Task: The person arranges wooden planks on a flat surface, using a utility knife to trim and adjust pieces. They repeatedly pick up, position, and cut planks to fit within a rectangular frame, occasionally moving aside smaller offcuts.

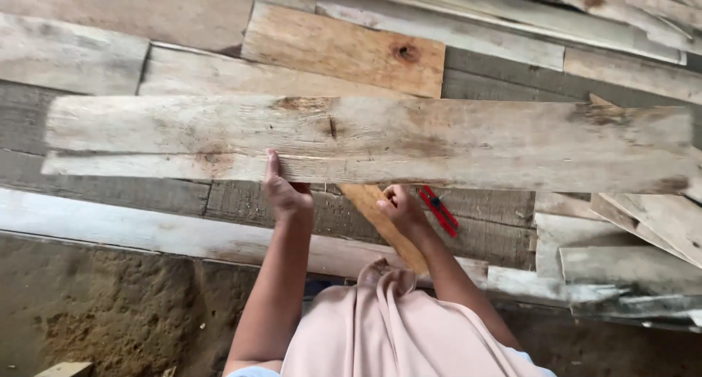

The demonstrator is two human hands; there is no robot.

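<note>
A long weathered wooden plank (pixel 409 139) is held up crosswise over a pile of boards. My left hand (pixel 284 193) grips its near edge from below, thumb lying up on the plank's face. My right hand (pixel 398 205) is closed under the same edge a little to the right, fingers curled around it. A red tool (pixel 439 210) with dark markings lies on the boards just right of my right hand. A narrow orange-brown strip of wood (pixel 384 227) runs diagonally beneath my right hand.
Grey and tan boards (pixel 344 48) are stacked behind and under the plank. Pale planks (pixel 629 238) jut out at the right. A long whitish board (pixel 146 231) edges the pile; brown dirt ground (pixel 110 311) lies below it at the left.
</note>
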